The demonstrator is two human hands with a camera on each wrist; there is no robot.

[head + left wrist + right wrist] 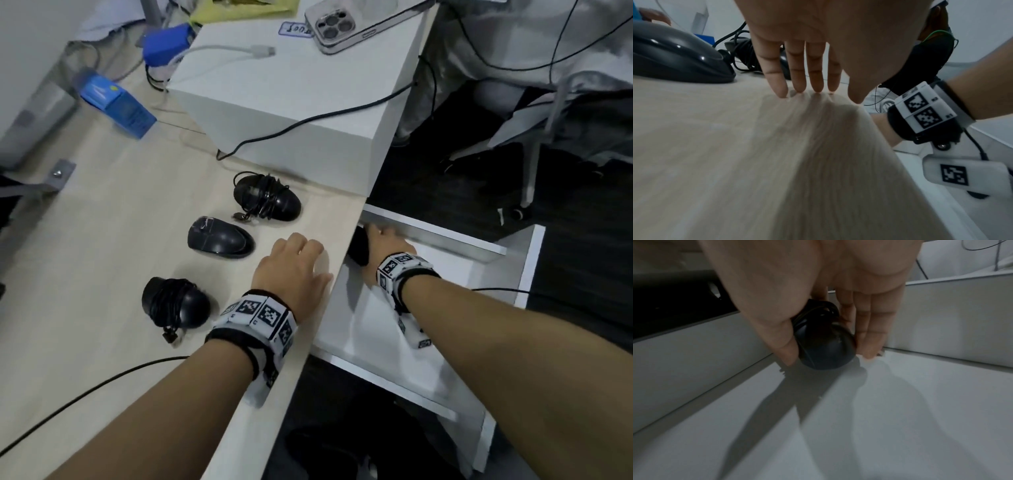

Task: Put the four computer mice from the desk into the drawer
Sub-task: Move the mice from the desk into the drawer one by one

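Observation:
Three black mice lie in a diagonal row on the wooden desk (pixel 102 240): a far one wrapped in its cable (pixel 267 197), a middle one (pixel 219 237), a near cable-wrapped one (pixel 175 303). My left hand (pixel 294 270) rests on the desk near its right edge, fingers straight with their tips (pixel 803 87) on the wood, holding nothing. Inside the open white drawer (pixel 428 342), my right hand (pixel 380 246) grips a fourth black mouse (pixel 822 344) between thumb and fingers, just above the drawer floor near its far left corner.
A white box (pixel 291 92) with a phone (pixel 346 24) and a white cable on top stands behind the mice. Blue boxes (pixel 116 102) lie at the back left. A black cable (pixel 85 390) crosses the near desk. Dark floor and chair legs lie beyond the drawer.

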